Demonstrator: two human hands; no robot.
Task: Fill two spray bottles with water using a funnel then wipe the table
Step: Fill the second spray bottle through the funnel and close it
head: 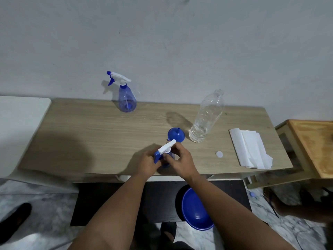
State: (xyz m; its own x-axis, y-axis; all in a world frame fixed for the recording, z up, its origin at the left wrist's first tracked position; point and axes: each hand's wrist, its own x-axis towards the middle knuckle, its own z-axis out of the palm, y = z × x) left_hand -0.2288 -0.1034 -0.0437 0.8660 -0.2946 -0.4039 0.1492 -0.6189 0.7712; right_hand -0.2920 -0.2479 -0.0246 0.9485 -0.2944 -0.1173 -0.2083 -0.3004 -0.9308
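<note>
since both hands (167, 159) grip the near spray bottle's trigger head (164, 149) at frame centre and the water bottle (207, 116) looks nearly drained, filling seems almost done; the tissues (250, 148) at right lie unused, wiping's left.

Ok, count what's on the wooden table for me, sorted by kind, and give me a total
Spray bottles: 2, one at the back, one in both hands
Water bottle: 1
Funnel: 1
Cap: 1
Paper towels: 1 stack
Total: 6
</note>
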